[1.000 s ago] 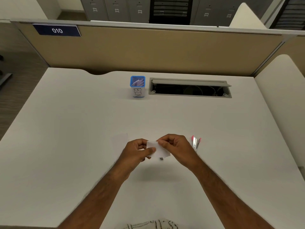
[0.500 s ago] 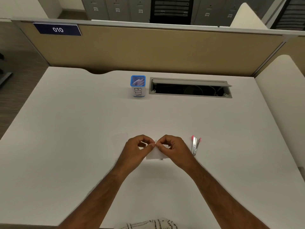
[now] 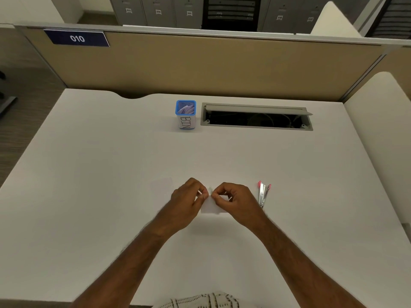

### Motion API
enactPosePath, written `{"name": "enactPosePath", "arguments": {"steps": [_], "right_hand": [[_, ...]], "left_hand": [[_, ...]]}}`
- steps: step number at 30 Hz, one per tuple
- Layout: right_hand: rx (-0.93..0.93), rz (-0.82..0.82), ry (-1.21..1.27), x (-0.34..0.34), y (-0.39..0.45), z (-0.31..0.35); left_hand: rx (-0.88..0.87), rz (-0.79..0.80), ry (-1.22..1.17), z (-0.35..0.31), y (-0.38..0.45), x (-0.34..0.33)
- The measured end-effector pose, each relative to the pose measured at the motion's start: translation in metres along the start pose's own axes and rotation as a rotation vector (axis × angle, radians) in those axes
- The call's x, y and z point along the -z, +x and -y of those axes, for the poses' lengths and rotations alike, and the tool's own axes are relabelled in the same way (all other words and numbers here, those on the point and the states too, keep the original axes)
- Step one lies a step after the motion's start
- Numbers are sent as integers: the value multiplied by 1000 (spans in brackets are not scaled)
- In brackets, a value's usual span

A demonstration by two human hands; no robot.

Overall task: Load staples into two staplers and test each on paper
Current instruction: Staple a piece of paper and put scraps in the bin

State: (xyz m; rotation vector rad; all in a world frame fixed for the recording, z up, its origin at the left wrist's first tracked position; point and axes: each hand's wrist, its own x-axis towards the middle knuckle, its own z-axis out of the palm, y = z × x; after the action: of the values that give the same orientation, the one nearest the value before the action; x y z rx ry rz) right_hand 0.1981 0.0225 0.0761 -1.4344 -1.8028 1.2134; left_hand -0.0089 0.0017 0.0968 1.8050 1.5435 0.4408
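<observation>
Two hands meet over a small white slip of paper (image 3: pixel 212 205) near the front middle of the bench (image 3: pixel 111 174) — our left hand (image 3: pixel 189 196) and right hand (image 3: pixel 233 198) each pinch its upper edge between thumb and fingertips, the fingertips almost touching. A thin pale sliver stands up between them; we cannot tell what it is. Just beside our right hand lies a small stapler (image 3: pixel 263 194) with pink ends, hinged open. A second faint paper (image 3: pixel 162 186) rests left of our left hand. Far back stand a blue-rimmed cup marked BIN (image 3: pixel 186 115) and, beside it, an open cable hatch (image 3: pixel 255 117).
</observation>
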Motion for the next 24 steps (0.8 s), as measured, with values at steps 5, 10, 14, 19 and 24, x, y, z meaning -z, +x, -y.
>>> {"name": "enactPosePath", "arguments": {"steps": [5, 10, 14, 19, 24], "right_hand": [[-39, -67, 32, 7, -2, -3], [-79, -89, 64, 18, -7, -7], [-68, -79, 83, 14, -9, -3], [-34, -73, 94, 8, -9, 3], [-35, -51, 73, 8, -10, 3]], "left_hand": [[26, -3, 36, 7, 1, 9], [74, -29, -231, 2, -5, 21], [130, 28, -359, -15, -5, 10], [153, -21, -392, -18, -1, -3], [156, -5, -333, -15, -1, -1]]}}
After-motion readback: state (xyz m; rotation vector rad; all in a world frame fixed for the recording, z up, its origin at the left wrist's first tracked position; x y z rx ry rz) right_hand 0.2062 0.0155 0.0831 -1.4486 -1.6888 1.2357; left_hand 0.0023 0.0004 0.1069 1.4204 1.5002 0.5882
